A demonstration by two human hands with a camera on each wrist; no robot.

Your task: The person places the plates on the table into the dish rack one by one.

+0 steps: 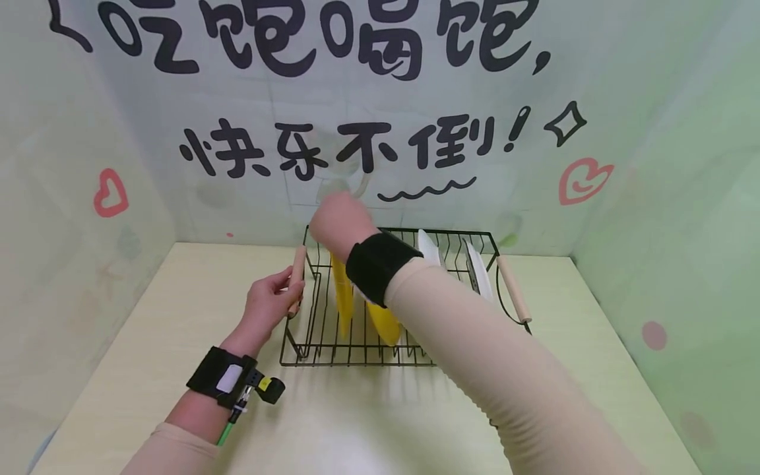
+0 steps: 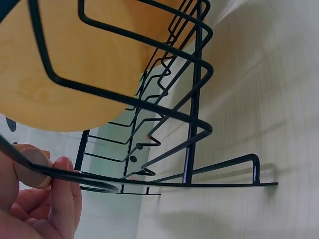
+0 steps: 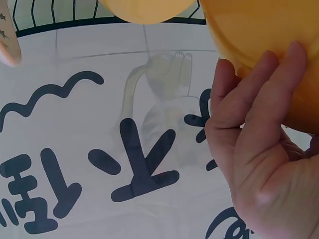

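A black wire dish rack stands on the table with plates upright in it. My left hand grips its left wooden handle, thumb and fingers around it in the left wrist view. At the rack's back left, my right hand holds a yellow plate by its upper edge. In the right wrist view, several fingers lie across the face of that plate; the thumb is mostly hidden. A second yellow plate stands to the right, partly behind my right forearm.
Two white plates stand in the rack's right half, the farther one with a dark pattern. The right wooden handle is beyond them. A printed cloth wall rises just behind the rack, with side walls left and right.
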